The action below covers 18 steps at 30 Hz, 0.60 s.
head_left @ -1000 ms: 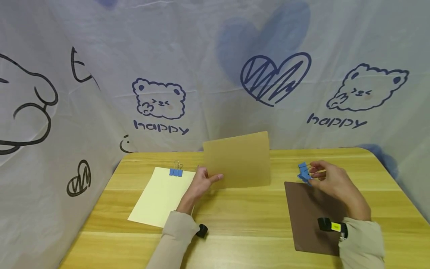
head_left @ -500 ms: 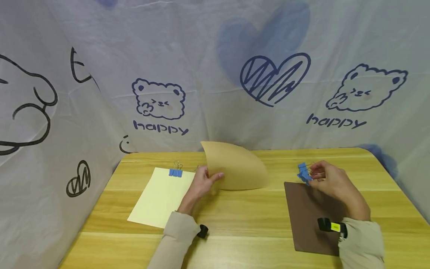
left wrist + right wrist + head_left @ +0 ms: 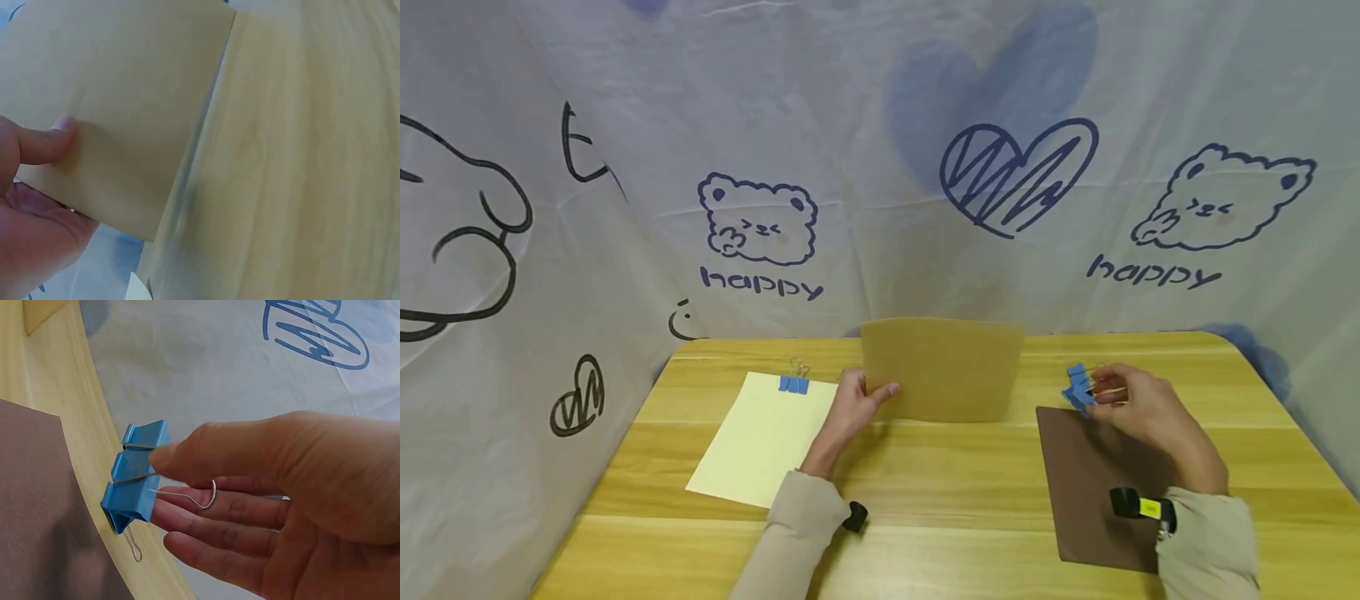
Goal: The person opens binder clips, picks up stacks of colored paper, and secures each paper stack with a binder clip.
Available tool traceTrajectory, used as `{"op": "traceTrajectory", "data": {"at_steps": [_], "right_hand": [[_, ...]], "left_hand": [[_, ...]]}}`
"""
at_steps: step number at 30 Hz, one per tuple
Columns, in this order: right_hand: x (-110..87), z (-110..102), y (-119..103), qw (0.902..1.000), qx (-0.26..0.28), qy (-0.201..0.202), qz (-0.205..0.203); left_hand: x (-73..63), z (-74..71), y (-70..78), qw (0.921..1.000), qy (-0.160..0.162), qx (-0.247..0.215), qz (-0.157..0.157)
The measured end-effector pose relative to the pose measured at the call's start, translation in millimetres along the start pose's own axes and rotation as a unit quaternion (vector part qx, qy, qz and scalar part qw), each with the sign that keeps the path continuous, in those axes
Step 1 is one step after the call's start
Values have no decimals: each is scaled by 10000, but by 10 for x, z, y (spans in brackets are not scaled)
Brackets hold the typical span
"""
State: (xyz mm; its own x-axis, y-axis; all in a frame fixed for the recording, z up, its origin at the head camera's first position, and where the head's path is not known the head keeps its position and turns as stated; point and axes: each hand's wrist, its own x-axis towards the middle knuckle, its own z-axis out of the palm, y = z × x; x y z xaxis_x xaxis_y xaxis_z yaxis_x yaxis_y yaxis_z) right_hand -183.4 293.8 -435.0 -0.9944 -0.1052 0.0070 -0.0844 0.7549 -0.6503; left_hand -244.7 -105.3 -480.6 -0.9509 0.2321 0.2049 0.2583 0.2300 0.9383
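In the head view my left hand (image 3: pixel 851 404) pinches a tan sheet of stiff paper (image 3: pixel 947 367) by its left edge. The sheet stands nearly upright, its top slightly curved. The left wrist view shows the thumb (image 3: pixel 50 140) flat on the paper's near face (image 3: pixel 131 81); most of the fingers are behind it. On the right, my right hand (image 3: pixel 1138 400) holds a blue binder clip (image 3: pixel 1078 387) above the far edge of a dark brown sheet (image 3: pixel 1093 483). The right wrist view has the thumb against the clip's blue body (image 3: pixel 137 472) with wire handles showing.
A pale yellow sheet (image 3: pixel 756 442) lies at the left, with a blue binder clip (image 3: pixel 793 384) on its far edge. Everything is on a wood-grain table (image 3: pixel 955 508). A printed cloth (image 3: pixel 880 167) hangs behind and at the left.
The tan sheet bent over, its right top corner dipping, and now stands up straighter and spreads farther right. Both hands have stayed almost in place.
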Motion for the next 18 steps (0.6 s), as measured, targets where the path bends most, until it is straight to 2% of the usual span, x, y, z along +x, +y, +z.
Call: {"op": "traceTrajectory", "data": {"at_steps": [7, 12, 18], "right_hand": [[-5, 13, -10, 9992, -241, 255, -190], [1, 15, -36, 9987, -184, 431, -222], [6, 15, -57, 9980, -80, 551, -283]], "left_hand": [[-18, -9, 59, 9989, 345, -244, -220], [-10, -43, 78, 9959, 284, -607, -613], [-4, -69, 73, 9947, 141, -768, -673]]}}
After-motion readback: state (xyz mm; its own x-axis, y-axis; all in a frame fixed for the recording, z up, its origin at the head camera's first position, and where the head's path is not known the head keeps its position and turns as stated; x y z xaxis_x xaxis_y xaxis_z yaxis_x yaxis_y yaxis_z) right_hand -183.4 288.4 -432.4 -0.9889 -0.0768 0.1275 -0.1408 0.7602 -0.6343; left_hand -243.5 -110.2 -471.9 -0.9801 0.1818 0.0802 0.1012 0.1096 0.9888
